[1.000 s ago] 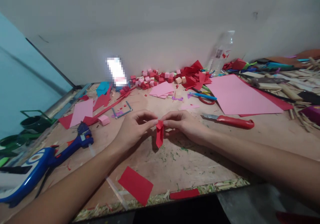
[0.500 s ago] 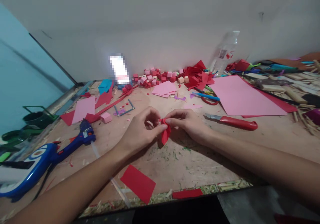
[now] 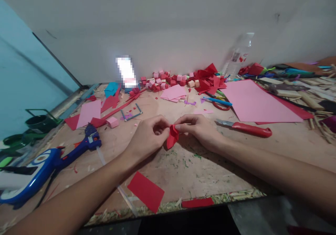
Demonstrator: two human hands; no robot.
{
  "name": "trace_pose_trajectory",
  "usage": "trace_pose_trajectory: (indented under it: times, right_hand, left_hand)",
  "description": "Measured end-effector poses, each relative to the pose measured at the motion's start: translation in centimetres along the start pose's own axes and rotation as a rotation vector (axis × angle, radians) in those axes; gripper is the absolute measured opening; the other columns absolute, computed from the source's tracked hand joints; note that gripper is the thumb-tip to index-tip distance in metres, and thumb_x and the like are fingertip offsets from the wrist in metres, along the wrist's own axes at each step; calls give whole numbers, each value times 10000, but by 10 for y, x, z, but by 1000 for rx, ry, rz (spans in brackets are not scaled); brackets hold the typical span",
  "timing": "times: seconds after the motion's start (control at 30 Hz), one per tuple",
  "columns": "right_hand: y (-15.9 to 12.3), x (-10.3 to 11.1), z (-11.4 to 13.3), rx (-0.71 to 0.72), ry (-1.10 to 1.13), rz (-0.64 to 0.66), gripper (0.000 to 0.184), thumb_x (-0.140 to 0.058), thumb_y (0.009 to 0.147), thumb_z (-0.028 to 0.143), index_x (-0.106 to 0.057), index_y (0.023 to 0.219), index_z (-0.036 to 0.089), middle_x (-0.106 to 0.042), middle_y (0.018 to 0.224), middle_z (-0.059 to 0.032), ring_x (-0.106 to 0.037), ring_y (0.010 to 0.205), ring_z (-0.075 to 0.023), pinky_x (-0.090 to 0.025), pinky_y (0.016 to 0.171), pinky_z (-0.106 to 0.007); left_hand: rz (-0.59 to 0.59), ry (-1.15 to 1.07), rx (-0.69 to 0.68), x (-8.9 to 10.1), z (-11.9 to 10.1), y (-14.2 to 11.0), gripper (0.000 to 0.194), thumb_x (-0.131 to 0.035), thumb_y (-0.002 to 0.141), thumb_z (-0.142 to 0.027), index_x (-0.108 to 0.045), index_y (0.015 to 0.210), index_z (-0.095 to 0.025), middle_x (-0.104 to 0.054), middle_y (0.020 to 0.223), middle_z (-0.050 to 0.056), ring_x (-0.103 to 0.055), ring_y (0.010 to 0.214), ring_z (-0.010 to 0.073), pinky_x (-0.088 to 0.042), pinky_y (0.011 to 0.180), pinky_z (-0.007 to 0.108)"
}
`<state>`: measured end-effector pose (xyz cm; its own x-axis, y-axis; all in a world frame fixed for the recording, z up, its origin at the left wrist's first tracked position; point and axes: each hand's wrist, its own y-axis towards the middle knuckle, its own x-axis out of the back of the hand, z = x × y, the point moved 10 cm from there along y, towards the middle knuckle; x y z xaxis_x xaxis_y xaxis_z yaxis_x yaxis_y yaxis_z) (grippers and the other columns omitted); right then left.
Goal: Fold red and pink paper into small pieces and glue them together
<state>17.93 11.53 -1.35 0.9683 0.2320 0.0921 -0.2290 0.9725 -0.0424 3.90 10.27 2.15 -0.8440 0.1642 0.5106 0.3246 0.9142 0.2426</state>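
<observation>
Turned since a second earlier, the folded paper [image 3: 172, 140] slanted with its lower end toward the left, where it had hung straight down; it also showed a broader face. Left grip [image 3: 148, 136] pinched it by its left edge, thumb against the paper and forefinger curled above. Right grip [image 3: 200, 130] pinched the upper right part between thumb and fingers. Between the two, the red piece was held just over the bench [image 3: 217, 173], whose surface was flecked with green bits.

Near the right grip lay a knife [image 3: 250, 129], its blade toward the fingers and its red handle pointing away. To the left, beyond the left grip, were a three-sided stick frame [image 3: 133, 116] and a pink cube [image 3: 112, 122]. Nearer the front edge lay a red card [image 3: 146, 192] and a red strip [image 3: 197, 203].

Farther left sat a blue glue gun [image 3: 90, 140]. Toward the wall were small pink cards [image 3: 173, 92] and a heap of cubes [image 3: 162, 82]. A large pink sheet [image 3: 262, 102] overlapped a red one at the right, and a clear bottle [image 3: 239, 58] stood behind, slightly tilted.
</observation>
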Motion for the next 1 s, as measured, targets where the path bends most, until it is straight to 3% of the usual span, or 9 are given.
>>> trace_pose_trajectory:
  times: [0.2, 0.4, 0.67, 1.0]
  right_hand:
    - [0, -1, -1, 6, -13, 9, 100, -769, 758, 292, -749, 773, 196, -722, 773, -36, -625, 696, -166, -486, 673, -301]
    - [1, -4, -1, 41, -33, 26, 94, -754, 767, 288, -749, 776, 195, -722, 762, -30, -617, 673, -156, -483, 650, -292]
    - [3, -5, 1, 61, -124, 47, 123, -766, 793, 312, -755, 785, 190, -727, 760, -34, -623, 679, -159, -464, 638, -289]
    - [1, -7, -2, 22, -62, 73, 197, -697, 886, 368, -779, 861, 191, -754, 836, -61, -637, 725, -175, -489, 663, -301]
  left_hand:
    - [30, -64, -13, -3, -3, 0, 122, -622, 911, -215, -709, 839, -167, -738, 796, 26, -679, 716, 152, -526, 669, 264]
    - [54, 53, -38, -3, -14, -1, 91, -657, 895, -198, -744, 920, -186, -761, 874, 23, -687, 724, 150, -534, 666, 263]
    - [111, 216, -114, -6, -24, -3, 186, -735, 806, -116, -784, 959, -209, -789, 919, 8, -706, 808, 175, -528, 732, 283]
    - [33, 320, -168, 1, -22, -3, 205, -611, 954, -184, -813, 966, -213, -821, 909, 25, -735, 816, 191, -506, 780, 316]
